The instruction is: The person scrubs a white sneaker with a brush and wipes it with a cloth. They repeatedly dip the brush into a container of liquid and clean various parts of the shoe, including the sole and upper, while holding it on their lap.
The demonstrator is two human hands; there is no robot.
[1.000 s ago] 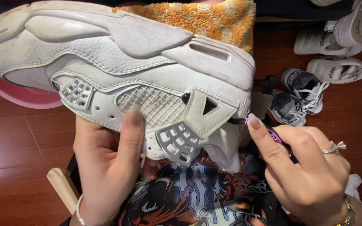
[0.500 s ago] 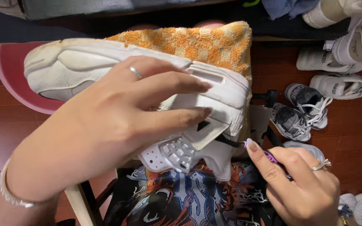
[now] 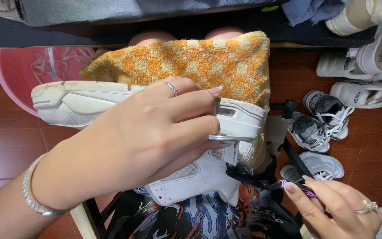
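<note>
My left hand (image 3: 151,132) is wrapped over the side of a white high-top sneaker (image 3: 80,104), holding it sole-up and tilted. A ring sits on one finger and a beaded bracelet on the wrist. My right hand (image 3: 337,210), at the lower right, grips a small brush with a purple handle (image 3: 288,185). Its dark bristles (image 3: 242,170) touch the sneaker's heel area near the ankle flap. An orange and cream checked towel (image 3: 200,62) lies behind the shoe.
A pink plastic basin (image 3: 18,75) with white laces inside stands at the left on the red-brown wood floor. Several pairs of sneakers (image 3: 319,119) lie at the right. A black printed cloth (image 3: 191,219) covers my lap, with a dark stool frame beneath.
The view has tilted up and the shoe sits lower. My left hand went from under the shoe to over its side. The brush in my right hand has come up against the heel.
</note>
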